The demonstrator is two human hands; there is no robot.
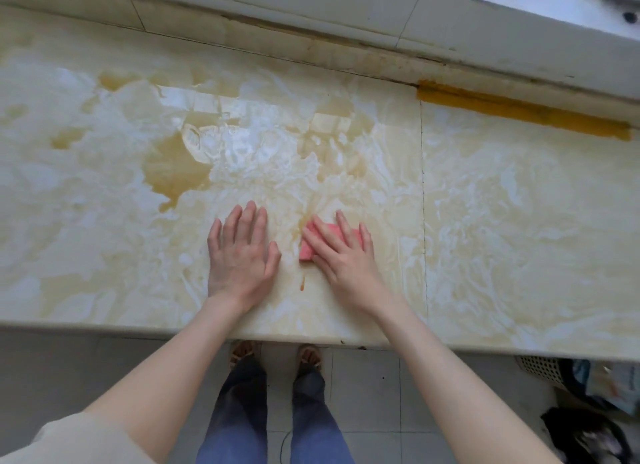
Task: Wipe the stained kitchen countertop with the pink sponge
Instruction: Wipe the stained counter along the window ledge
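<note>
The cream marbled countertop [502,221] fills the view and carries wet brownish stains. The largest stain [173,169] lies left of centre, and a thin brown streak [302,283] sits between my hands. The pink sponge [308,247] lies flat on the counter under my right hand [341,252], whose fingers press down on top of it; only its left end and far edge show. My left hand [242,252] rests palm down on the counter just left of the sponge, fingers spread, holding nothing.
A tiled backsplash ledge [311,17] runs along the far side, with a yellow-orange strip [519,110] at its base on the right. The counter's front edge [104,328] is near my body. Below it are floor tiles, my feet, and a white basket [540,366] with clutter at the right.
</note>
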